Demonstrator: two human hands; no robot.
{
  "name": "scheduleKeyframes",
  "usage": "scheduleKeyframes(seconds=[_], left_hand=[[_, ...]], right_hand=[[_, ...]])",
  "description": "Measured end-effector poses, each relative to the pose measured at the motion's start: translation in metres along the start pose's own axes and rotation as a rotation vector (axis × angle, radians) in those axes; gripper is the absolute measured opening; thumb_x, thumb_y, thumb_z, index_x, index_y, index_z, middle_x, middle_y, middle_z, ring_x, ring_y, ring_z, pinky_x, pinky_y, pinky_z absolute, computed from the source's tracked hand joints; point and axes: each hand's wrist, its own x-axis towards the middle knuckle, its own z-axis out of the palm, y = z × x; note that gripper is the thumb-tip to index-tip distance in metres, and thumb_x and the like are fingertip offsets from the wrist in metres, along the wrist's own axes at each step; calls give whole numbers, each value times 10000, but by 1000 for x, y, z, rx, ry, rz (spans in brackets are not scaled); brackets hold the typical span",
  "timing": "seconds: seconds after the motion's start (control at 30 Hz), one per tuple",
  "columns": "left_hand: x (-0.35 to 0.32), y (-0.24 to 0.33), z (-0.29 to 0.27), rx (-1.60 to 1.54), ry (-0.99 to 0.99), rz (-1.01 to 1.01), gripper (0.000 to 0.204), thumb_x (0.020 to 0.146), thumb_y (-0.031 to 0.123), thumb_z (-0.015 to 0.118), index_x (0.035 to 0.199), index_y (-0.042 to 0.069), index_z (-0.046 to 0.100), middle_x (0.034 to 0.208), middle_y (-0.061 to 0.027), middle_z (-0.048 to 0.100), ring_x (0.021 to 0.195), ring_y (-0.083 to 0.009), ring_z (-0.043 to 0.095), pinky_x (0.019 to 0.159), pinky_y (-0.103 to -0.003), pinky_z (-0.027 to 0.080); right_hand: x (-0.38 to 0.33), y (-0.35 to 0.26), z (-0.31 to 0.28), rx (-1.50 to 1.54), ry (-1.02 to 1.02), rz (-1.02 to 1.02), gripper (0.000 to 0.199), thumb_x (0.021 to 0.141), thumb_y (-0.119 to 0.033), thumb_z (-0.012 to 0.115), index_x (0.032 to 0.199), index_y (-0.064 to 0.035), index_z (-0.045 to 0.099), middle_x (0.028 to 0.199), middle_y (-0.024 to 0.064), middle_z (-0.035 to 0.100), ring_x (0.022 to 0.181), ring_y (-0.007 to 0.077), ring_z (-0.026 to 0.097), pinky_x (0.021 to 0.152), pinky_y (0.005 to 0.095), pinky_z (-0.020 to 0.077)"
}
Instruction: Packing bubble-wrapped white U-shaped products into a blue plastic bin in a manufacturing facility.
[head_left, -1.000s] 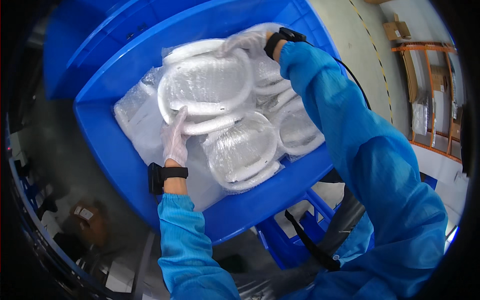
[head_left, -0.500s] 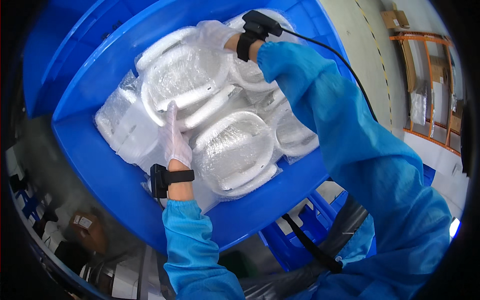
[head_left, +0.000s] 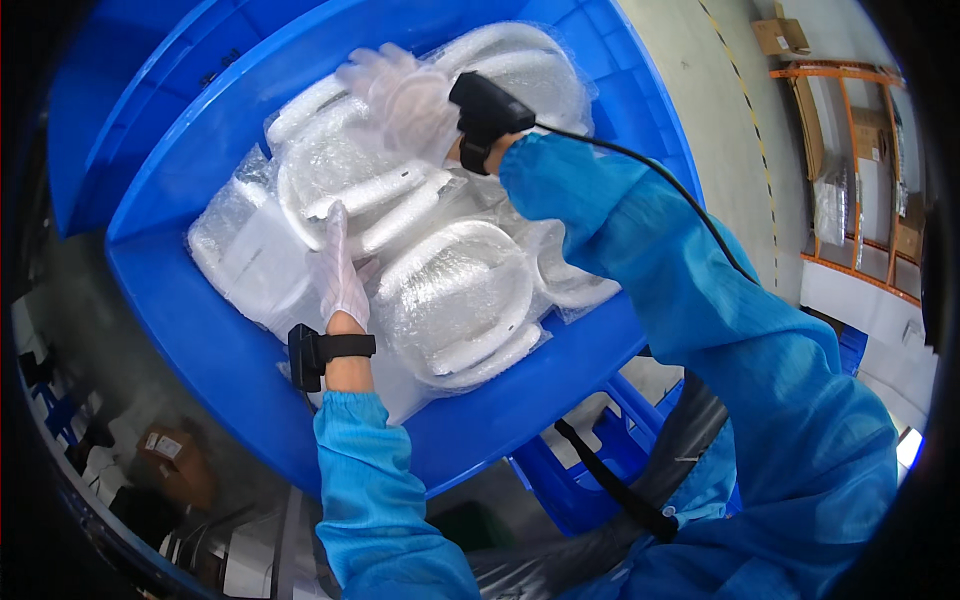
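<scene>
Several white, ring-shaped parts, each in clear bubble wrap, lie heaped in a large blue bin (head_left: 165,290). My left hand (head_left: 340,272), in a thin white glove, rests with fingers stretched out against the near edge of one wrapped white part (head_left: 345,165). Above that part's far right side is my gloved right hand (head_left: 405,103), its fingers spread and blurred by motion; nothing shows in its grasp, and whether it touches the wrap I cannot tell. Closer to me lies another bubble-wrapped white part (head_left: 455,295), and a third wrapped part (head_left: 525,75) sits at the far right.
A second blue bin (head_left: 95,120) stands beyond this one on the left. To the right are an orange-framed rack (head_left: 848,170) and a cardboard box (head_left: 781,37). A brown carton (head_left: 178,465) sits at lower left. A black cable (head_left: 640,150) trails from my right wrist.
My right hand has come off the far edge of the wrapped part and moved nearer to me, its fingers spreading. My left hand stays on the same part; the view has shifted slightly.
</scene>
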Motion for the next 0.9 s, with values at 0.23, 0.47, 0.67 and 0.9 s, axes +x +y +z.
scheduleKeyframes(seconds=[0.23, 0.47, 0.67, 0.9], left_hand=[[19, -11, -6, 343, 66, 66, 830, 793, 696, 558, 1210, -19, 511, 890, -114, 597, 634, -192, 581, 561, -324, 518], [40, -15, -38, 1345, -102, 527, 479, 1006, 411, 275, 1456, 246, 260, 936, -247, 644, 810, -386, 638, 704, -455, 515], [46, -23, -34, 1698, -59, 719, 527, 1004, 284, 329, 1489, 305, 125, 893, -209, 638, 712, -366, 641, 623, -470, 523], [41, 5, -45, 1330, -216, 333, 574, 969, 392, 429, 1454, 140, 254, 860, -230, 635, 742, -386, 644, 653, -439, 528]], right_hand=[[-11, -6, 40, -118, 180, -115, 699, 904, -606, 417, 1474, -234, 257, 1513, 122, 254, 1392, 401, 206, 1145, 517, 183], [-16, -17, 42, -79, 216, -49, 634, 908, -526, 462, 1439, -203, 339, 1487, 138, 308, 1373, 398, 247, 1125, 521, 210], [-22, -16, 54, -119, 286, -52, 607, 909, -503, 463, 1427, -202, 361, 1479, 132, 330, 1370, 366, 275, 1135, 507, 187], [-29, -13, 57, -99, 281, -22, 604, 922, -486, 436, 1436, -184, 346, 1465, 157, 348, 1368, 383, 274, 1132, 505, 183]])
